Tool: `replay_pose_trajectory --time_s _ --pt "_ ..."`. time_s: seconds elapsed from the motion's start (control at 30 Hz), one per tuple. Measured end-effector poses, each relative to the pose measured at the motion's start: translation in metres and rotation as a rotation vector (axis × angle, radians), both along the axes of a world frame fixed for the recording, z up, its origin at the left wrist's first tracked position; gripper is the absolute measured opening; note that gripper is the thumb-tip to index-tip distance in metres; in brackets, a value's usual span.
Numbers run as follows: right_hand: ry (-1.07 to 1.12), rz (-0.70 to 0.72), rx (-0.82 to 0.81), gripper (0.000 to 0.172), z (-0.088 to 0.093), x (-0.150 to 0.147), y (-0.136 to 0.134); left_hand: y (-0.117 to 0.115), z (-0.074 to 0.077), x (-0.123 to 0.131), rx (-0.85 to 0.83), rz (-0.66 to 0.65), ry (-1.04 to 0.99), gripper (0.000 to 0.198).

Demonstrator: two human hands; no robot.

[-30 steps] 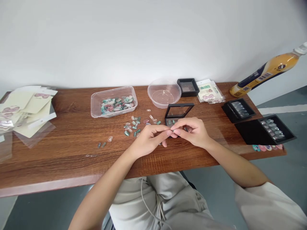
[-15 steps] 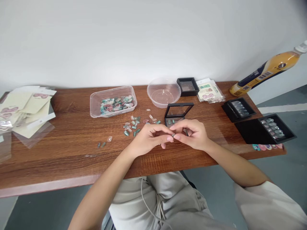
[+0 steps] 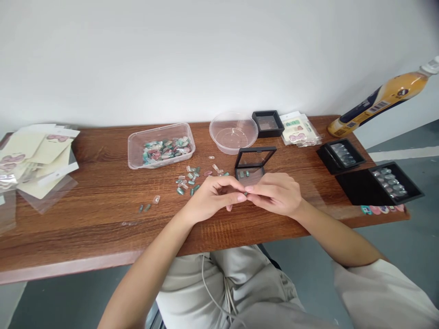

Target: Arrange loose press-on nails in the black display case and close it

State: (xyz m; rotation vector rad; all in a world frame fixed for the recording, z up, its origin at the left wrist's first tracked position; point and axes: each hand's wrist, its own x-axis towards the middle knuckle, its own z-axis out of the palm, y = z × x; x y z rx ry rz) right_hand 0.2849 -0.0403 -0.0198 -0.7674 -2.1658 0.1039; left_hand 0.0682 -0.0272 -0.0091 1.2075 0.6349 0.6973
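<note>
Near edge of the open black case is hidden by the R hand, & most of the small greenish piece is covered by fingertips, so its shape can't be made out; card stack is cut off at far L. Piece is pinched btwn tips of the L hand & R hand, both drawn together on it, over the table, just in front of the case.

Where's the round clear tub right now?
In the head view, the round clear tub stands just right of centre near the wall, between the rectangular tub and a small black box.
</note>
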Motion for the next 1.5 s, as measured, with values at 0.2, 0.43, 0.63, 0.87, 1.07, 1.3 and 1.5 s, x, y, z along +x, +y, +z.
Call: replay_pose_trajectory --time_s 0.2,0.43,0.63,0.87,1.07,1.3,1.5 --pt "-0.035 0.009 0.112 0.009 -0.003 0.002 0.002 -0.001 0.000 0.000 0.042 -0.011 0.052 0.033" --pt "-0.077 -0.037 0.121 0.017 0.009 0.010 0.007 -0.005 -0.003 -0.005 0.628 0.247 0.502 0.028" --pt "-0.386 -0.166 -0.268 0.011 0.010 0.027 0.018 -0.001 0.003 -0.023 1.023 0.107 0.838 0.021" --pt "-0.622 -0.317 -0.419 0.013 0.011 0.028 0.023 -0.001 0.007 -0.027 1.032 -0.194 1.135 0.028" --pt "-0.686 -0.345 -0.419 0.015 0.012 0.027 0.024 -0.004 0.005 -0.024 1.050 -0.250 1.212 0.022" --pt "-0.717 -0.349 -0.436 0.017 0.012 0.026 0.023 -0.004 0.000 -0.023 1.044 -0.293 1.226 0.015" --pt "-0.721 -0.356 -0.447 0.018 0.012 0.026 0.024 -0.004 0.000 -0.022 1.026 -0.308 1.222 0.011"
